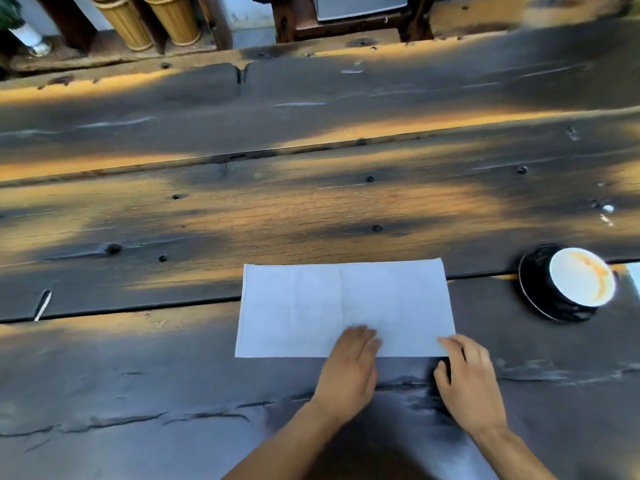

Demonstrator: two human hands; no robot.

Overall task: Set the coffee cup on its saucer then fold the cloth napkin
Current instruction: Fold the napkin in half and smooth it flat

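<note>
Both hands rest on the napkin's (343, 306) near edge: left hand (349, 365) flat, right hand (467, 372) pinching its corner. Cup (578, 284) sits on saucer (530, 292) right of the napkin. A one-sided pull could skew the fold.

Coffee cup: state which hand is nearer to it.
Right. The right hand touches the near right corner of the napkin, below and left of the coffee cup. The left hand rests flat on the napkin's near edge, farther left.
</note>
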